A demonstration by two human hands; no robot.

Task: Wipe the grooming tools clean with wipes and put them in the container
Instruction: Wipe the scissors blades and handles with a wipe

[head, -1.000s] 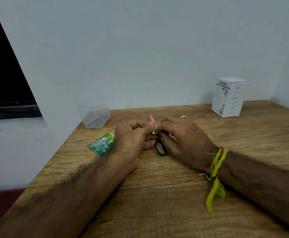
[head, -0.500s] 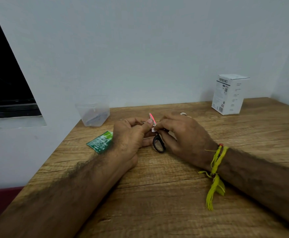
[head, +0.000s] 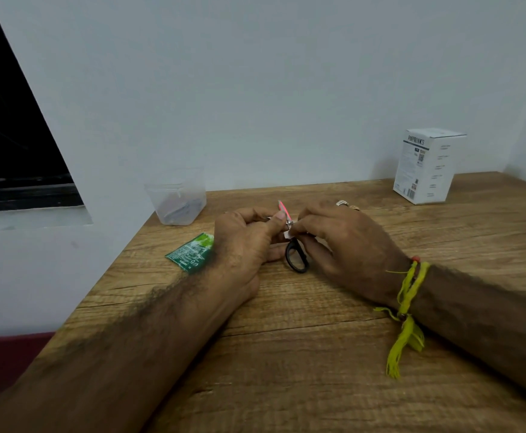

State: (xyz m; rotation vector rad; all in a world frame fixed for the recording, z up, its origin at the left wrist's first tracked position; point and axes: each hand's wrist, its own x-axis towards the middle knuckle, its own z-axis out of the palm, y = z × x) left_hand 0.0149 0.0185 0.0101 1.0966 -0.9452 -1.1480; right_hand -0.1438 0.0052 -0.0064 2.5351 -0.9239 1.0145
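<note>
At the centre of the surface [head: 302, 354], the left hand [head: 243, 245] grips small scissors [head: 296, 260] while the right hand [head: 346, 245] pinches a wipe [head: 287, 234] against them, the container [head: 177, 201] at ten o'clock.

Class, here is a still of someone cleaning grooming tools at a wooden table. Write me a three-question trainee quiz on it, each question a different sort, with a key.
1. True or false: the clear container stands at the table's far left, by the wall.
2. The right hand pinches: A) a white wipe B) a comb C) the white box.
3. Fill in: the green sachet lies beside the ____ hand, which holds the scissors.

Key: 1 true; 2 A; 3 left.
</note>
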